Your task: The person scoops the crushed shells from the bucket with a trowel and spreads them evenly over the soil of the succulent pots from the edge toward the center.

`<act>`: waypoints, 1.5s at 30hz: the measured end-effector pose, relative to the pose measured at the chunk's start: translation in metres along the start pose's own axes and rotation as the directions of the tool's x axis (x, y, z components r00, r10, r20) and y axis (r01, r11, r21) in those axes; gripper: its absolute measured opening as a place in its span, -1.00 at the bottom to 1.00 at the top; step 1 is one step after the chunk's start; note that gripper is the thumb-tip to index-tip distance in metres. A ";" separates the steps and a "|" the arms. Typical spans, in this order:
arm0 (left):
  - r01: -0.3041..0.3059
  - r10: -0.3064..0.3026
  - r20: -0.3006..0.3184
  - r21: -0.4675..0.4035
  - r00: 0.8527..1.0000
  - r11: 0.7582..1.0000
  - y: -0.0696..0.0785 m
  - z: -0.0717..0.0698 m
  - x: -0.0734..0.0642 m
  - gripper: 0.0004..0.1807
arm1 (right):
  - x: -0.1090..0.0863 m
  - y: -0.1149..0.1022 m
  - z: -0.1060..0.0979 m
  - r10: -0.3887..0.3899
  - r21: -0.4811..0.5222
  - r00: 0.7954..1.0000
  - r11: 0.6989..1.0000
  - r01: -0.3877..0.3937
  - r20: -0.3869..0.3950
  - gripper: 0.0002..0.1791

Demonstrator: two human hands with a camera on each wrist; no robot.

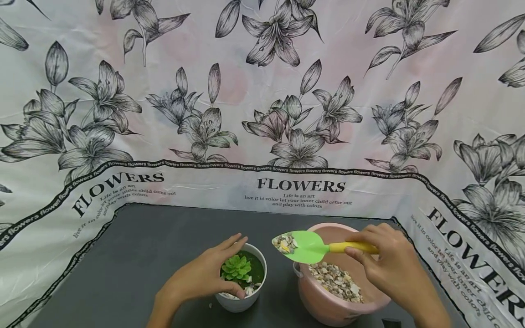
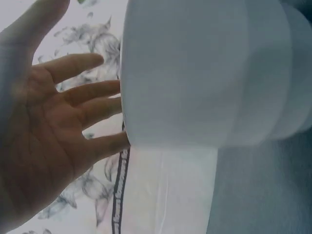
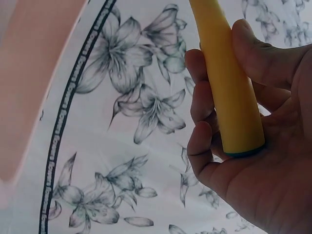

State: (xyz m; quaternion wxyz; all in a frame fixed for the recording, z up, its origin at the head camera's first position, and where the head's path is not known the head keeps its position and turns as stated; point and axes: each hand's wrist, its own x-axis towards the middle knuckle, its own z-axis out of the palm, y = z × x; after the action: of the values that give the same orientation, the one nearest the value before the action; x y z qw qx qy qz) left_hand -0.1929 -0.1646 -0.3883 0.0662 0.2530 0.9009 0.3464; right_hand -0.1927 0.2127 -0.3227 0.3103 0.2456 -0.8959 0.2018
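In my right hand (image 1: 387, 262) I grip the yellow handle (image 3: 229, 92) of a small green trowel (image 1: 309, 247). Its blade carries pebbles (image 1: 285, 243) at the tip and hangs over the left rim of a pink bucket (image 1: 328, 303). More mixed gravel (image 1: 336, 280) lies inside that bucket. My left hand (image 1: 205, 273) has its fingers spread around the left side of a white pot (image 1: 238, 304), close over the rim. A green succulent (image 1: 236, 268) and some white stones (image 1: 251, 288) sit in the pot. The left wrist view shows the pot's plain wall (image 2: 190, 73) beside the extended fingers.
Both containers stand on a dark grey table (image 1: 164, 241). A white cloth (image 1: 299, 196) with lily drawings and lettering rises behind and on both sides. A small dark object (image 1: 391, 323) lies at the front edge, right of the bucket.
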 end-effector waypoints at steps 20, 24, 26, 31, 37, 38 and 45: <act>0.026 -0.020 0.045 -0.147 0.999 0.989 -0.052 -0.001 -0.020 0.64 | 0.015 -0.050 0.061 -0.275 0.006 0.960 0.961 0.275 0.047 -0.71; 0.045 -0.034 0.071 -0.161 0.997 0.986 -0.058 0.002 -0.020 0.62 | 0.016 -0.062 0.071 -0.330 0.009 0.943 0.944 0.330 0.054 -0.72; 0.043 -0.031 0.075 -0.173 0.997 0.984 -0.059 0.003 -0.020 0.56 | 0.017 -0.068 0.075 -0.363 -0.015 0.931 0.931 0.364 0.042 -0.71; 0.032 -0.023 0.051 -0.176 0.998 0.984 -0.059 0.004 -0.020 0.48 | 0.022 -0.087 0.083 -0.412 -0.103 0.911 0.905 0.413 0.026 -0.68; 0.078 -0.076 0.017 -0.165 0.997 0.983 -0.059 0.006 -0.016 0.47 | 0.026 -0.104 0.089 -0.437 -0.166 0.899 0.884 0.437 0.037 -0.68; 0.080 -0.078 0.016 -0.159 0.997 0.984 -0.059 0.006 -0.015 0.44 | 0.026 -0.106 0.089 -0.443 -0.166 0.896 0.881 0.443 0.038 -0.68; 0.063 -0.062 0.010 -0.165 0.998 0.984 -0.063 0.003 -0.015 0.27 | 0.026 -0.113 0.091 -0.487 -0.189 0.873 0.855 0.484 0.030 -0.77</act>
State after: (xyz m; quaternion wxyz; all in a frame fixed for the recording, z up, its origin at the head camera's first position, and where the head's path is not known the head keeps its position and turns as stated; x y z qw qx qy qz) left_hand -0.2053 -0.2103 -0.4325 0.0998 0.2192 0.8764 0.4171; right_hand -0.1881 0.0672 -0.3484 0.3814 0.4308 -0.8172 0.0329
